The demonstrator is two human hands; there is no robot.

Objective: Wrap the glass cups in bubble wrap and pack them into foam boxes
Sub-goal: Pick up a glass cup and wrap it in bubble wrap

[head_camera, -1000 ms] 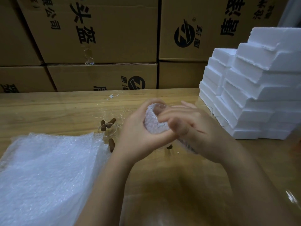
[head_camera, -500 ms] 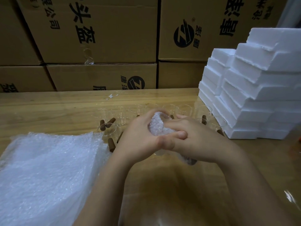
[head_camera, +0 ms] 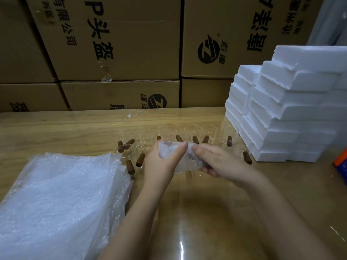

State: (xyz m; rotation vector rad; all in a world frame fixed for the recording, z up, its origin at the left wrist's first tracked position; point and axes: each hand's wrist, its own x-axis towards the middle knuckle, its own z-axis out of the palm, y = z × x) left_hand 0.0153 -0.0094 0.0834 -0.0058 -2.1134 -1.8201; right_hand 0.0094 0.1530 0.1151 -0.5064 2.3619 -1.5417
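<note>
Both hands meet over the middle of the wooden surface, holding one bubble-wrapped glass cup between them, clear of the wood. The left hand cups the bundle from the left, its fingers curled over the top edge of the wrap and closed on it. The right hand grips the other end, thumb on top near the left fingertips and the remaining fingers tucked underneath, so the bundle lies slanted from upper left to lower right. A dark patch shows through the wrap near the right thumb; what it is cannot be told.

Just behind the hands stands a row of clear glass cups with brown handles pointing toward the viewer; the glass itself is faint against the wood. More handles lie to the left of the hands, close to the edge of a thick stack of bubble wrap sheets that covers the near left part of the surface.

To the right, well apart from the bundle, white foam boxes are piled in stepped stacks at the far right of the surface. An orange and blue object peeks in at the right edge. Brown cardboard cartons with black printed characters and a round logo form a wall behind.
</note>
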